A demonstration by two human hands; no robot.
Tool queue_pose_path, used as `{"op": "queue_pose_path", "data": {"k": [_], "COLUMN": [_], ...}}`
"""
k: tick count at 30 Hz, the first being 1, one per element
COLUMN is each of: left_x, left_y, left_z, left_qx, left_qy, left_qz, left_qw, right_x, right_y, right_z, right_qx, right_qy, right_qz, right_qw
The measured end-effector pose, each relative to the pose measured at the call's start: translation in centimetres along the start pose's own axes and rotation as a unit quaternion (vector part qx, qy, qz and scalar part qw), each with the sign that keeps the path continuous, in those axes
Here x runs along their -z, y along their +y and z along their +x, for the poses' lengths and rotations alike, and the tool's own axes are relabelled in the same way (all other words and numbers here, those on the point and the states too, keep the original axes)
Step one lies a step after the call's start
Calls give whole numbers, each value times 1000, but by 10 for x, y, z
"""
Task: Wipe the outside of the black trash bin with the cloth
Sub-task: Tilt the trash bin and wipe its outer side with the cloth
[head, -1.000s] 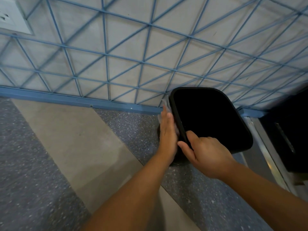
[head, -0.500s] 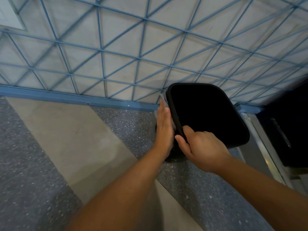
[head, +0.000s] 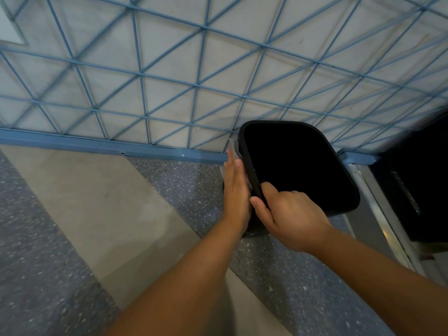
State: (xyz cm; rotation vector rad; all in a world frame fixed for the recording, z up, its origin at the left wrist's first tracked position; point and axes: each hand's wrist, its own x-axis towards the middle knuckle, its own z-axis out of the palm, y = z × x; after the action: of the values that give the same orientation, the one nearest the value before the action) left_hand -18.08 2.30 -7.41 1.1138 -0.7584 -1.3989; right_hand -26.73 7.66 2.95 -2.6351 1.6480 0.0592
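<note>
The black trash bin [head: 300,166] stands on the floor against the wall, its dark open mouth facing up. My left hand [head: 236,187] lies flat with straight fingers against the bin's left outer side, pressing a pale cloth [head: 233,146] whose edge peeks out past my fingertips. My right hand [head: 288,217] grips the bin's near-left rim, thumb outside and fingers curled over the edge.
A pale wall with a blue line grid [head: 194,86] and blue skirting [head: 97,145] runs behind the bin. The floor has speckled grey and plain beige bands [head: 109,214]. A dark cabinet [head: 421,190] and metal threshold strip [head: 383,221] sit to the right.
My left hand with the cloth has shifted slightly along the bin's left side. My right hand keeps its hold on the rim. The view has tilted a little.
</note>
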Motion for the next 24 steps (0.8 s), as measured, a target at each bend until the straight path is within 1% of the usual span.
{"op": "queue_pose_path", "data": {"k": [2, 4, 5, 7, 9, 10, 11, 13, 14, 15, 16, 17, 19, 21, 23, 24], "left_x": [2, 3, 3, -2, -1, 1, 5, 8, 6, 4, 3, 2, 5, 4, 1, 0], "left_y": [-9, -20, -9, 9, 8, -1, -7, -16, -7, 2, 1, 2, -3, 3, 10, 9], "left_z": [-5, 12, 14, 6, -4, -3, 1, 14, 12, 5, 5, 3, 8, 10, 6, 3], "left_qx": [-24, 19, 37, 29, 14, 4, 5, 44, 49, 33, 23, 12, 25, 50, 21, 15], "left_qy": [-1, 17, 18, 24, 16, 1, 4, -6, -9, -3, 6, -5, -8, 13, 36, 24], "left_qz": [-2, -35, -38, -42, -58, -73, -86, -110, -97, -85, -51, -44, -63, -83, -72, -70], "left_qw": [1000, 999, 998, 998, 998, 997, 996, 993, 994, 996, 998, 999, 998, 995, 997, 997], "right_x": [1, 2, 2, 1, 1, 1, 2, 2, 1, 1, 2, 2, 1, 1, 0, 1], "right_y": [0, 0, 0, 1, 1, 0, 0, 0, 0, 0, 0, 0, 0, 1, 1, 0], "right_z": [0, 0, 1, 1, 1, 1, 1, 2, 2, 2, 2, 2, 2, 2, 3, 3], "right_qx": [1, 1, 2, 1, 0, 1, 1, -2, -3, -4, -4, -4, -3, -3, -5, -6], "right_qy": [-5, -6, -5, -1, -2, -4, -4, -5, -6, -7, -8, -9, -8, -6, -8, -10], "right_qz": [-4, 0, 2, 1, 1, 0, 0, 0, -3, -6, -8, -10, -15, -16, -15, -15], "right_qw": [1000, 1000, 1000, 1000, 1000, 1000, 1000, 1000, 1000, 1000, 1000, 1000, 1000, 1000, 1000, 1000]}}
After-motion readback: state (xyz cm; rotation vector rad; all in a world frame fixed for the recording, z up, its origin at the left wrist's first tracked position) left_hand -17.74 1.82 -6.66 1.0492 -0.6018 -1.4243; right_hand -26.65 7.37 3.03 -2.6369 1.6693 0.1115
